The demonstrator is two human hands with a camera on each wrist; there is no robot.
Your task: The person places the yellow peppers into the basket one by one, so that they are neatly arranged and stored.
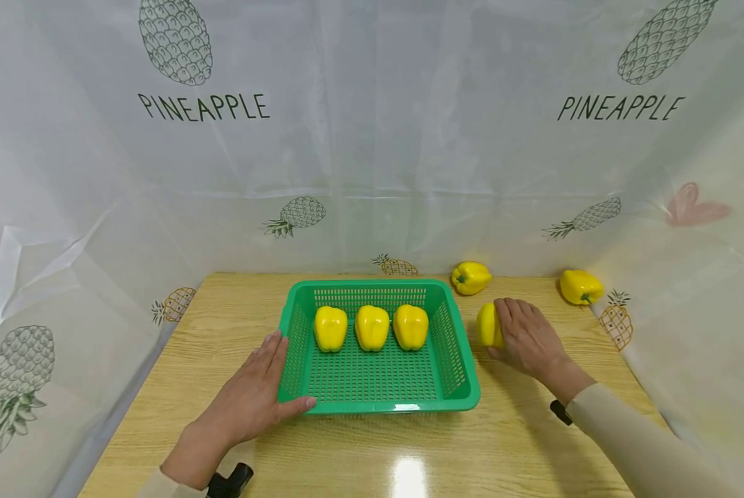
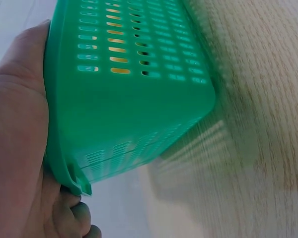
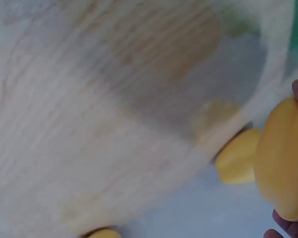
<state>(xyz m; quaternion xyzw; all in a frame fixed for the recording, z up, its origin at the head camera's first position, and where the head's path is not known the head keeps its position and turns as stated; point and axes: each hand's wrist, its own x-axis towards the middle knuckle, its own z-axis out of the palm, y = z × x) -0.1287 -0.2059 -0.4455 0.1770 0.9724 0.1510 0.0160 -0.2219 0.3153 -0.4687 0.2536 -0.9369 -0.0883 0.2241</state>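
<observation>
A green plastic basket (image 1: 384, 407) holds a row of 3 yellow bell peppers, the left one (image 1: 331, 329), the middle one (image 1: 372, 328) and the right one (image 1: 411, 327). My left hand (image 1: 247, 401) rests against the basket's front left corner, fingers extended along the left rim and thumb on the front rim. To the right of the basket, my right hand (image 1: 526, 340) grips another yellow bell pepper (image 1: 488, 325). In the right wrist view that held pepper (image 3: 283, 161) lies between thumb and fingers, partly cut off by the frame edge.
On the wooden table (image 1: 372, 449), one yellow bell pepper (image 1: 471, 277) lies behind the right hand, near the back edge. Another pepper (image 1: 580, 287) is at the back right corner. A white curtain (image 1: 372, 138) printed with pineapples surrounds the back and sides.
</observation>
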